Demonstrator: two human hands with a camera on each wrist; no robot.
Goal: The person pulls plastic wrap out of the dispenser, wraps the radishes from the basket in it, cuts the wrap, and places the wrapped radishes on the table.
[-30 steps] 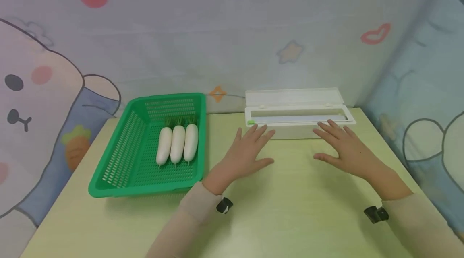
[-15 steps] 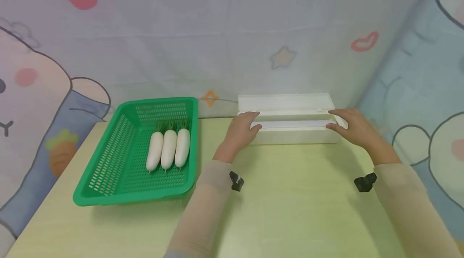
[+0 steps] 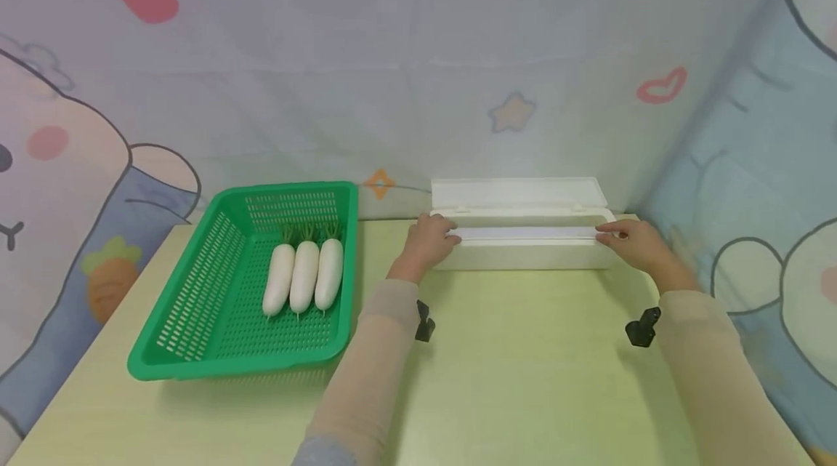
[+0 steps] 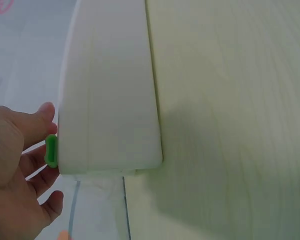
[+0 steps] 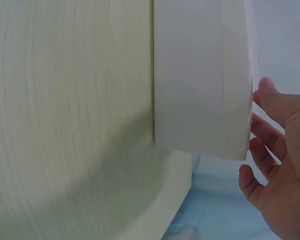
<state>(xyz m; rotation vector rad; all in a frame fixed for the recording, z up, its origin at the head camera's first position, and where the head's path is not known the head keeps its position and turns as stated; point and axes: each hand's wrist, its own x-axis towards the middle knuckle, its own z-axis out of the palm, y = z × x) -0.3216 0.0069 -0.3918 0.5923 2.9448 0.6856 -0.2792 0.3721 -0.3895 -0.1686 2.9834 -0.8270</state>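
In the head view, a long white cling film dispenser stands at the back of the table with its lid raised. A pale strip of cling film runs along its opening. My left hand pinches at the strip's left end, and my right hand pinches at its right end. The left wrist view shows a small green slider on the dispenser's edge beside the left fingers. From the right wrist view, the right thumb and fingers are curled at the rim; the film itself is hidden there.
A green plastic basket sits on the left of the table, holding white radishes with green tops. Behind the table hangs a cloth backdrop with printed cartoons, close behind the raised lid.
Both hands have gone from spread open in front of the dispenser to its two ends. Over the last half second, their fingers have closed in at the film strip. The basket stays in place.
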